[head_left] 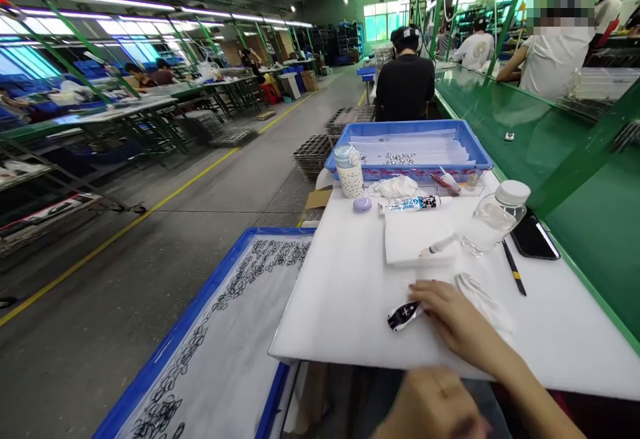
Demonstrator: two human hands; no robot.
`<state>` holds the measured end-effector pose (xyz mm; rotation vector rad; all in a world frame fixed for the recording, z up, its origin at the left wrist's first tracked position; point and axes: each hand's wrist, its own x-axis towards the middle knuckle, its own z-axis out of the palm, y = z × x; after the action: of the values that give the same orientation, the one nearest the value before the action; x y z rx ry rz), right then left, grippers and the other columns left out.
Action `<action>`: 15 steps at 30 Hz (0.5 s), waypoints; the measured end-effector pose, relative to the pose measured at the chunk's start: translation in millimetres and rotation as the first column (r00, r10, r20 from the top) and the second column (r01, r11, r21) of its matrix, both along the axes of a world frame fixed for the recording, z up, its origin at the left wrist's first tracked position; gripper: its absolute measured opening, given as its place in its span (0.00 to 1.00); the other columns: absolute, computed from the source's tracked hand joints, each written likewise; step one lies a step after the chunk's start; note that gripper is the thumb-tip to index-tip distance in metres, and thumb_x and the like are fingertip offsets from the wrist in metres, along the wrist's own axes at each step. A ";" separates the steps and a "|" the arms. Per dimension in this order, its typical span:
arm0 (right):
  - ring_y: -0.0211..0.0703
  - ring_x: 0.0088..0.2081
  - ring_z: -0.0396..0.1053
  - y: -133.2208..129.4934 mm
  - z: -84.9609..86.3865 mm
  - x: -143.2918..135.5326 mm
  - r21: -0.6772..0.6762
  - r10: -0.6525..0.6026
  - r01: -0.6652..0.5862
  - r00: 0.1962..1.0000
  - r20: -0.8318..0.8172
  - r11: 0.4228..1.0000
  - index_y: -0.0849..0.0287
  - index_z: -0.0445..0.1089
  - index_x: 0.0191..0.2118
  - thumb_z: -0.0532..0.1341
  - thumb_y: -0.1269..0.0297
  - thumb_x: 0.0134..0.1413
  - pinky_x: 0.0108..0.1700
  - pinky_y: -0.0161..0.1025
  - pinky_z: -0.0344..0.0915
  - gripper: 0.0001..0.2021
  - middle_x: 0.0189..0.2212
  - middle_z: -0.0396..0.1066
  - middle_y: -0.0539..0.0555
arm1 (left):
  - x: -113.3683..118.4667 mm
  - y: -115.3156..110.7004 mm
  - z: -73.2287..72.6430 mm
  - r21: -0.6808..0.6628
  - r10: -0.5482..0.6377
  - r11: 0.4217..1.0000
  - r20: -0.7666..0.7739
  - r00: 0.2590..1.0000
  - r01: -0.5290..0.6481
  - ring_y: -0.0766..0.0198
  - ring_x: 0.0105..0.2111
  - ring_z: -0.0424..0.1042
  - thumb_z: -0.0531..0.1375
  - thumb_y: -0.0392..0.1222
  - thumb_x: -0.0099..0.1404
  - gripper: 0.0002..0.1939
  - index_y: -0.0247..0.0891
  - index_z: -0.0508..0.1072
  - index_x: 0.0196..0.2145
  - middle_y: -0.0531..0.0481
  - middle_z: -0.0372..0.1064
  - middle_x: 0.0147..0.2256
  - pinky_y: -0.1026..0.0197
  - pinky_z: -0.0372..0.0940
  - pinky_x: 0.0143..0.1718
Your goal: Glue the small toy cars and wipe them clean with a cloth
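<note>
My right hand [447,312] rests low over the white tabletop [340,299], its fingers bent over one end of a small glossy black piece with white markings [403,316]. The thumb is hidden, but the piece appears pinched under the fingers. Nearer to me, my left hand [433,402] is smeared by motion in front of the table edge. Its fingers look curled; whether they hold anything does not show. Beside the right hand lies a crumpled white cloth [485,306]. Beyond it, a white dispenser tip [440,246] lies on a folded white pad [407,232].
Farther back are a printed glue tube [410,204], a lidded cup [349,171], a clear bottle [495,219], a phone [535,236] and black tweezers [514,267]. A blue tray [410,172] holds small parts. Black rings fill another tray [200,386] at left. A person [405,79] sits ahead.
</note>
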<state>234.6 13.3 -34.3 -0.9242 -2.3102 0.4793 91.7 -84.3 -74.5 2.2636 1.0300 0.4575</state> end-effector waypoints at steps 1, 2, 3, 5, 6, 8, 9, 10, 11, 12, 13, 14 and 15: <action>0.49 0.49 0.75 5.2 4.9 4.9 -0.004 -0.097 0.097 0.994 -0.057 0.995 0.54 0.70 0.49 0.54 0.72 0.64 0.50 0.50 0.74 0.13 0.48 0.76 0.57 | -9.9 5.8 -0.8 0.042 0.162 0.986 0.008 0.987 -0.162 0.50 0.42 0.75 0.55 0.36 0.70 0.09 0.39 0.76 0.42 0.38 0.74 0.39 0.46 0.74 0.42; 0.49 0.46 0.76 11.7 9.8 8.8 -0.024 -0.220 0.219 0.967 -0.127 0.975 0.55 0.70 0.47 0.56 0.68 0.64 0.48 0.49 0.75 0.08 0.45 0.76 0.58 | -19.2 11.2 -1.5 0.112 0.381 0.916 0.051 0.923 -0.384 0.49 0.44 0.75 0.54 0.32 0.69 0.12 0.38 0.75 0.45 0.38 0.75 0.41 0.44 0.74 0.45; 0.49 0.43 0.76 19.5 14.4 11.1 -0.062 -0.334 0.328 0.921 -0.199 0.943 0.56 0.69 0.46 0.60 0.63 0.62 0.45 0.48 0.75 0.08 0.43 0.76 0.58 | -27.1 15.8 -2.1 0.175 0.522 0.828 0.108 0.846 -0.533 0.49 0.47 0.75 0.54 0.30 0.67 0.16 0.38 0.74 0.49 0.38 0.74 0.45 0.44 0.73 0.48; 0.50 0.42 0.76 36.9 21.4 10.0 -0.175 -0.433 0.397 0.854 -0.288 0.901 0.57 0.67 0.49 0.63 0.55 0.58 0.45 0.48 0.76 0.16 0.44 0.76 0.60 | -36.5 21.4 -3.0 0.254 0.640 0.693 0.216 0.738 -0.675 0.50 0.52 0.74 0.55 0.26 0.64 0.24 0.40 0.71 0.56 0.39 0.72 0.53 0.46 0.73 0.52; 0.51 0.44 0.76 45.4 23.7 6.8 -0.232 -0.411 0.352 0.864 -0.291 0.907 0.56 0.67 0.51 0.63 0.52 0.58 0.46 0.49 0.75 0.19 0.47 0.75 0.60 | -38.0 22.4 -3.3 0.266 0.628 0.692 0.237 0.741 -0.671 0.51 0.53 0.74 0.55 0.25 0.63 0.27 0.41 0.70 0.58 0.39 0.70 0.56 0.48 0.73 0.52; 0.54 0.47 0.75 59.7 26.5 -2.1 -0.333 -0.301 0.217 0.927 -0.223 0.917 0.55 0.69 0.49 0.59 0.48 0.60 0.50 0.52 0.73 0.19 0.49 0.75 0.59 | -37.1 22.7 -2.2 0.234 0.576 0.751 0.222 0.786 -0.617 0.52 0.51 0.75 0.56 0.26 0.62 0.29 0.42 0.69 0.60 0.39 0.68 0.59 0.50 0.74 0.51; 0.55 0.47 0.75 64.6 27.6 -6.3 -0.373 -0.254 0.175 0.952 -0.174 0.911 0.54 0.71 0.46 0.56 0.47 0.63 0.50 0.54 0.72 0.18 0.46 0.76 0.58 | -36.3 23.2 -0.1 0.196 0.539 0.796 0.197 0.819 -0.572 0.51 0.51 0.75 0.59 0.27 0.62 0.30 0.42 0.68 0.62 0.38 0.67 0.60 0.50 0.74 0.51; 0.57 0.46 0.75 67.6 28.9 -9.4 -0.405 -0.218 0.146 0.966 -0.137 0.903 0.54 0.72 0.42 0.53 0.45 0.64 0.51 0.56 0.71 0.19 0.43 0.77 0.57 | -36.1 24.5 3.2 0.149 0.490 0.845 0.166 0.856 -0.513 0.50 0.51 0.74 0.63 0.30 0.61 0.32 0.42 0.67 0.63 0.38 0.65 0.62 0.49 0.74 0.52; 0.58 0.46 0.75 68.4 30.5 -11.0 -0.431 -0.191 0.118 0.973 -0.131 0.895 0.54 0.72 0.38 0.52 0.43 0.65 0.51 0.57 0.69 0.21 0.41 0.77 0.57 | -37.0 27.0 7.7 0.097 0.425 0.893 0.132 0.895 -0.439 0.48 0.51 0.73 0.66 0.34 0.59 0.35 0.41 0.67 0.64 0.38 0.63 0.64 0.47 0.73 0.52; 0.60 0.48 0.74 67.2 32.4 -11.0 -0.456 -0.171 0.082 0.973 -0.158 0.886 0.54 0.71 0.36 0.52 0.41 0.65 0.53 0.58 0.68 0.22 0.41 0.76 0.58 | -39.0 30.7 13.1 0.045 0.359 0.930 0.104 0.928 -0.364 0.46 0.52 0.73 0.69 0.36 0.57 0.37 0.41 0.67 0.64 0.39 0.62 0.65 0.46 0.73 0.53; 0.61 0.51 0.72 63.9 34.4 -9.6 -0.477 -0.161 0.042 0.964 -0.211 0.878 0.54 0.70 0.34 0.53 0.40 0.64 0.54 0.57 0.67 0.22 0.43 0.76 0.58 | -42.1 35.3 18.9 -0.001 0.302 0.953 0.088 0.949 -0.303 0.45 0.52 0.72 0.71 0.38 0.56 0.37 0.42 0.68 0.63 0.41 0.62 0.65 0.45 0.72 0.53; 0.60 0.54 0.70 58.9 36.1 -7.1 -0.489 -0.162 0.004 0.946 -0.281 0.872 0.54 0.70 0.34 0.55 0.41 0.63 0.55 0.55 0.66 0.21 0.45 0.75 0.59 | -45.8 40.8 24.2 -0.032 0.266 0.964 0.090 0.960 -0.264 0.46 0.52 0.71 0.72 0.40 0.56 0.35 0.43 0.70 0.61 0.43 0.64 0.64 0.45 0.71 0.54; 0.58 0.54 0.70 52.6 37.1 -4.0 -0.491 -0.178 -0.023 0.916 -0.358 0.871 0.54 0.71 0.35 0.57 0.42 0.63 0.55 0.52 0.66 0.20 0.46 0.75 0.59 | -49.6 46.6 28.5 -0.044 0.246 0.969 0.108 0.963 -0.243 0.46 0.54 0.70 0.72 0.41 0.57 0.32 0.45 0.73 0.59 0.45 0.67 0.62 0.45 0.70 0.56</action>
<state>230.6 65.9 2.8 -1.0324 -1.7992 1.1418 42.1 -37.7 -46.0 2.0662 1.2551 0.6599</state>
